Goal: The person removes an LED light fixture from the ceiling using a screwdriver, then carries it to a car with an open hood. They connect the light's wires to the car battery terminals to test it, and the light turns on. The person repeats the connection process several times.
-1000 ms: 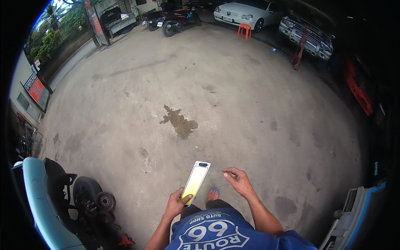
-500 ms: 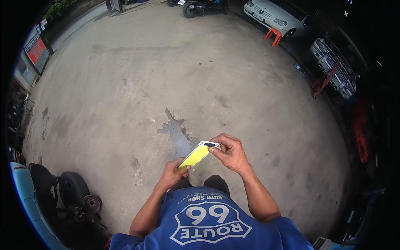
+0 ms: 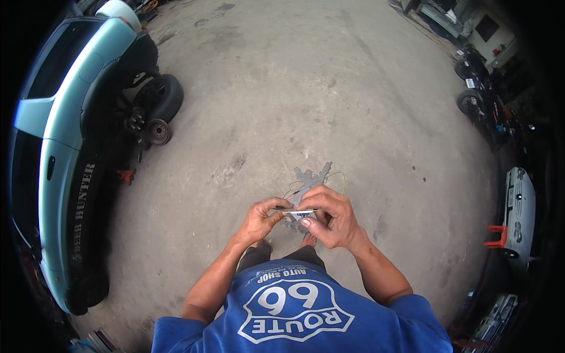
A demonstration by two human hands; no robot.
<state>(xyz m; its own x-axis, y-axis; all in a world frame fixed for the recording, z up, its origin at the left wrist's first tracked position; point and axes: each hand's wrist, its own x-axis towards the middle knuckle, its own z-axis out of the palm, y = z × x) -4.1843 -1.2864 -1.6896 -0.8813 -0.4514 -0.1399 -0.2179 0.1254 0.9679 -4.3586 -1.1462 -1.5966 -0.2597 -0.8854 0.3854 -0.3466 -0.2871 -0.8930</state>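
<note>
— Over the concrete floor [image 3: 365, 100], in front of the person's chest, what are the two hands doing?

— They are both pinching a thin flat packet [image 3: 296, 210], seen edge-on, so its face is not showing. The left hand [image 3: 259, 220] is gripping its left end with fingers curled and thumb on top. The right hand [image 3: 329, 216] is closing over the right end, thumb underneath, fingers bent across the top.

— Is anything else coming off that packet?

— A thin pale wire loop [image 3: 336, 176] is arching up just behind the right hand's knuckles; where it is ending I cannot tell.

— And beneath the hands?

— A dark wet stain [image 3: 312, 175] is lying on the floor directly past the fingers, and the person's feet are showing just under the wrists.

— What is standing around?

— Along the left edge of the floor a pale blue-green car [image 3: 59, 147] is sitting with a wheel off, its bare hub [image 3: 158, 132] showing and a loose tyre [image 3: 168, 97] leaning beside it. Toward the right edge motorbikes [image 3: 477, 88] are parked, well apart from the hands, with a white car [image 3: 521, 203] and a red stool [image 3: 497, 236] below them.
</note>
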